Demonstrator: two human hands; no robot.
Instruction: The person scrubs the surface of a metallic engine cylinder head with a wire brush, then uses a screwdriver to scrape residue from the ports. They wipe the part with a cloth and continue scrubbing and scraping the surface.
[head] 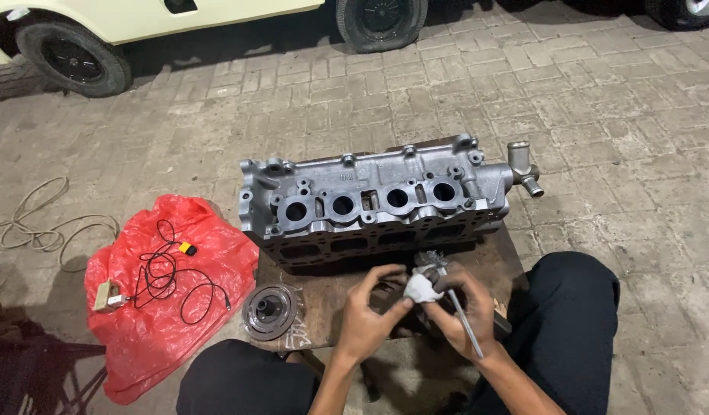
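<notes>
My right hand (466, 311) grips a slim metal engine valve (460, 307), stem slanting down toward my wrist. My left hand (370, 311) pinches a small white cloth (421, 287) against the valve's head end. Both hands hover over the near edge of a low brown wooden board (500, 257). Just beyond them a grey aluminium cylinder head (370, 204) lies on its side on the board, with several round ports facing me and a pipe outlet at its right end.
A round metal disc part (271, 310) rests at the board's left corner. A red plastic bag (162, 307) with a black cable and small tester lies left. Rope (32, 223) coils further left. My black-trousered knees flank the board. Car wheels (74, 58) stand on the paving behind.
</notes>
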